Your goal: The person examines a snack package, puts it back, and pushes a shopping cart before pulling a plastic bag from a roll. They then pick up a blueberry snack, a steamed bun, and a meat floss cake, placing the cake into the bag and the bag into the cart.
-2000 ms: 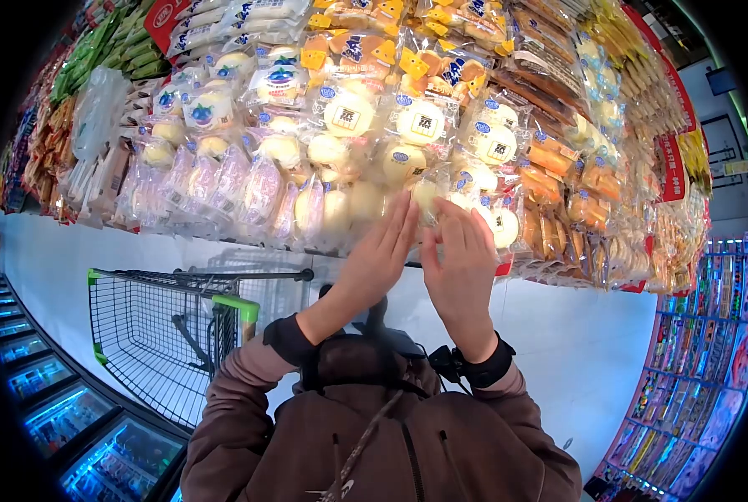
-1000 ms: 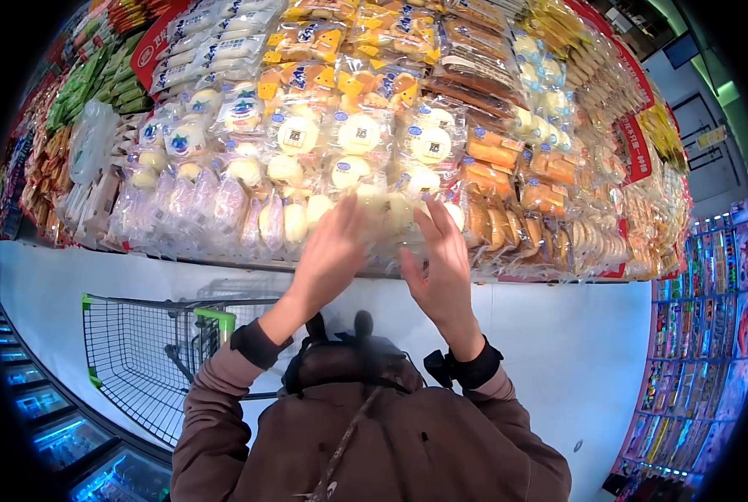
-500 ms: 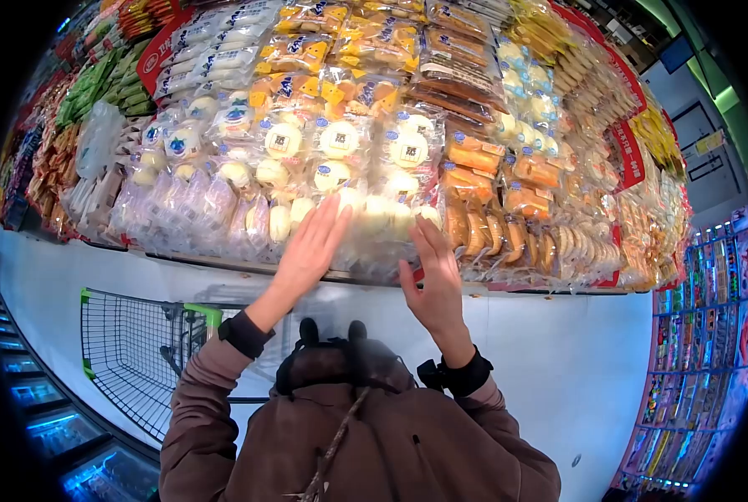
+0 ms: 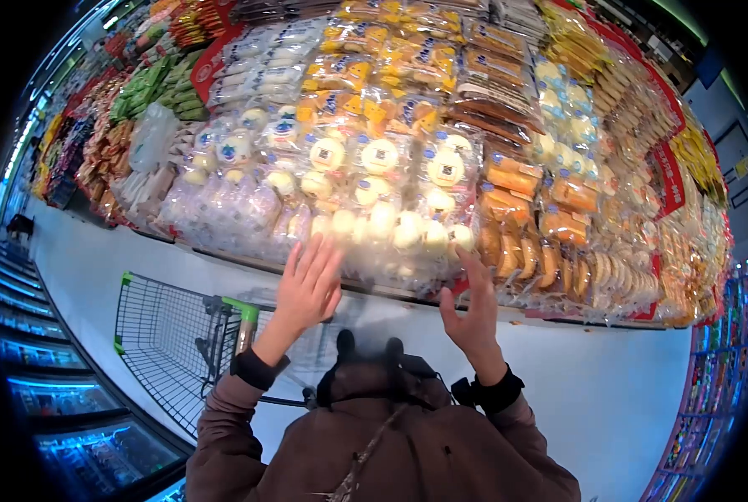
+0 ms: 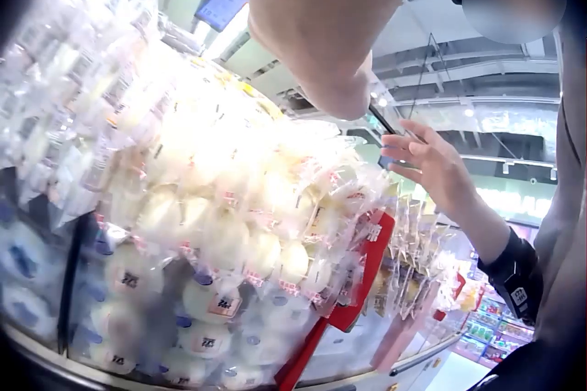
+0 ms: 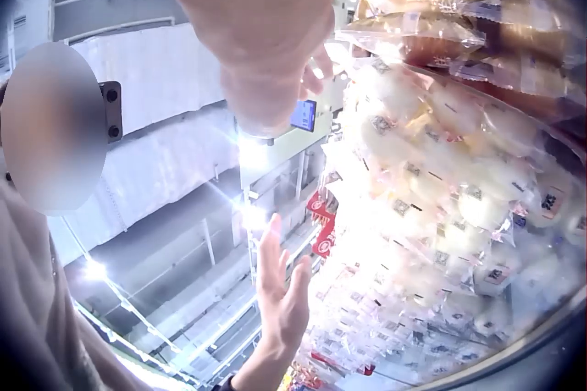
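White round buns (image 4: 407, 230) in clear wrappers stand in a row along the front of a heaped display. My left hand (image 4: 307, 284) is spread at the front edge, fingertips close to the left end of this row, palm down. On the other side, my right hand (image 4: 474, 309) points its fingers at the row's right end, thumb held apart from them. Neither hand holds anything. The left wrist view shows the right hand (image 5: 440, 171) beyond the buns with fingers loosely bent. In the right wrist view, the left hand (image 6: 282, 304) is raised with straight fingers.
Lilac-wrapped packs (image 4: 232, 205) lie left of the buns, and brown bread slices (image 4: 516, 255) stand to the right. A wire shopping cart (image 4: 173, 343) with green corners is on the floor at left. Lit freezer cases (image 4: 106, 452) line the far left.
My hands have moved apart from close together over the buns and drawn back to the display's front edge. The head view has shifted. Buns now show between the hands.
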Tool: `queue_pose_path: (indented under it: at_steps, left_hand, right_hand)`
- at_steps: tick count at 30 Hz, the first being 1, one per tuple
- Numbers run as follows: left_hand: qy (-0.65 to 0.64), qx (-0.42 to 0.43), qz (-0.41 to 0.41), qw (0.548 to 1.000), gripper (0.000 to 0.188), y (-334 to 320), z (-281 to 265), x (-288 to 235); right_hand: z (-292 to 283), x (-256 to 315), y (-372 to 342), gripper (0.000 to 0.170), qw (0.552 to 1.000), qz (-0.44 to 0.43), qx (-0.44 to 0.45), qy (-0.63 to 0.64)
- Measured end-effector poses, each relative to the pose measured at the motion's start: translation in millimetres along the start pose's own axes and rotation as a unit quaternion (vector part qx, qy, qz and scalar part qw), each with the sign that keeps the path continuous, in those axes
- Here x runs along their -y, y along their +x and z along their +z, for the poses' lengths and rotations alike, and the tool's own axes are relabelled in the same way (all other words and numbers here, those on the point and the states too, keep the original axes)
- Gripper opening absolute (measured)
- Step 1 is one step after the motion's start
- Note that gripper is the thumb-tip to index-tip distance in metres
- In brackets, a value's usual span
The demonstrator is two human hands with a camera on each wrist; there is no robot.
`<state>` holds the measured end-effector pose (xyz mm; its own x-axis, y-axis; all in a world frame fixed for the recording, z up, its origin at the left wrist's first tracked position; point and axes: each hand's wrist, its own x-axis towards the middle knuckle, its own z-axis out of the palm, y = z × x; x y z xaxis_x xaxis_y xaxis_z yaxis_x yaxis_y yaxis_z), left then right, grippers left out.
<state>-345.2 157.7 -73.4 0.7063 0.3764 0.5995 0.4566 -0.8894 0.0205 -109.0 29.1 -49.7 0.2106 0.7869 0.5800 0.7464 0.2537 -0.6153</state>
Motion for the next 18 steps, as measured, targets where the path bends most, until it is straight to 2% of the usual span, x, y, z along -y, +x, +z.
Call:
queue_pose_path:
  at_steps: [2, 5, 8, 10, 14, 18]
  left_hand:
    - [0.023, -0.015, -0.041, 0.999, 0.056, -28.4, -8.6, 3.1]
    - [0.057, 0.017, -0.168, 0.984, 0.054, -77.7, -25.4, 4.1]
    - [0.127, 0.038, -0.261, 0.956, 0.053, -140.3, -41.8, -1.3]
    - [0.141, 0.066, -0.325, 0.933, 0.052, -179.6, -59.7, -14.6]
    - [0.213, 0.095, -0.489, 0.841, 0.048, -252.3, -88.3, -52.7]
    - [0.233, 0.077, -0.594, 0.767, 0.054, -319.5, -107.2, -86.4]
  right_hand:
    - [4.3, -12.9, -9.3, 0.049, 0.995, -0.096, -0.002, -0.004]
    - [14.4, -16.0, -12.2, 0.051, 0.971, -0.222, 0.071, 0.060]
    - [33.6, -6.4, -10.3, 0.046, 0.948, -0.249, 0.165, 0.109]
    - [51.0, -1.9, -11.1, 0.047, 0.923, -0.245, 0.282, 0.090]
    - [85.6, 19.9, -12.8, 0.051, 0.899, -0.277, 0.314, 0.128]
    - [128.8, 37.4, -19.8, 0.048, 0.869, -0.286, 0.378, 0.143]
